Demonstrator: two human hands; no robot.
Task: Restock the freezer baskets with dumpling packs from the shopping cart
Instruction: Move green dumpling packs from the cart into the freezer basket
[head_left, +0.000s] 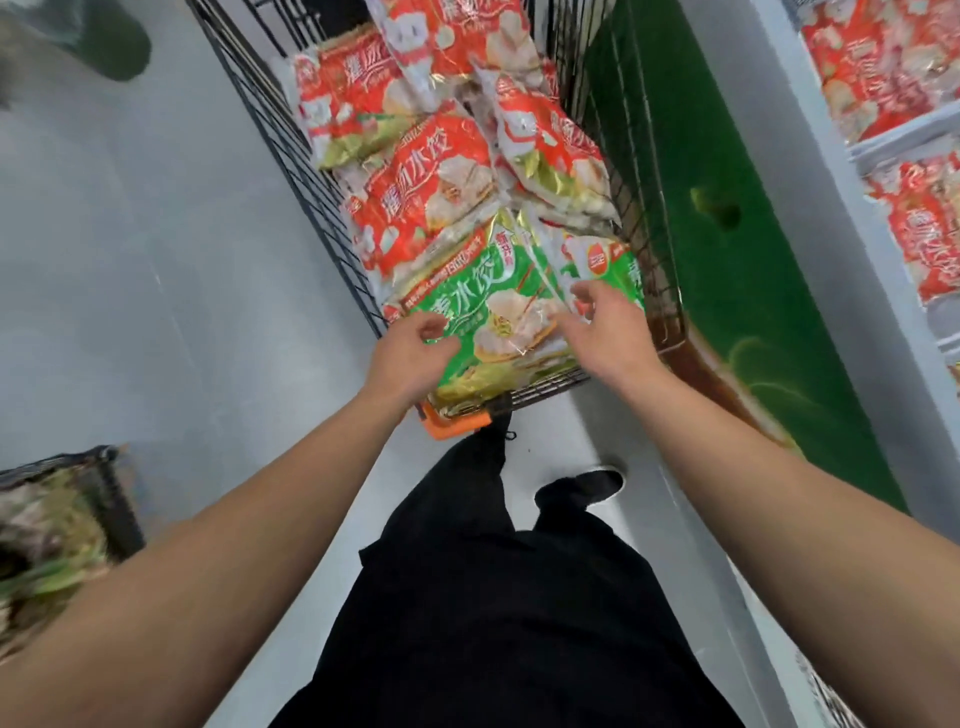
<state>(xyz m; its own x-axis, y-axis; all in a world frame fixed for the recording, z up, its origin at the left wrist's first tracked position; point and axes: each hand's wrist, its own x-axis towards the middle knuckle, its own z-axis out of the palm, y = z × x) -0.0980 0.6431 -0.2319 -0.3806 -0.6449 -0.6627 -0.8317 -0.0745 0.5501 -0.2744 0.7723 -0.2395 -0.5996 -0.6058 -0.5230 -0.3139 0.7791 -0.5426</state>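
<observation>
A black wire shopping cart stands in front of me, piled with red dumpling packs. At its near end lie a green dumpling pack and a second green pack beside it. My left hand is at the left edge of the near green pack, fingers loosely curled, with no clear grip. My right hand hovers over that pack's right edge with fingers relaxed and spread. On the right, the freezer baskets hold red packs.
The freezer's green side panel runs close along the cart's right side. An orange cart handle sits just below my hands. A dark basket of greenish packs is at the lower left. Grey floor lies left of the cart.
</observation>
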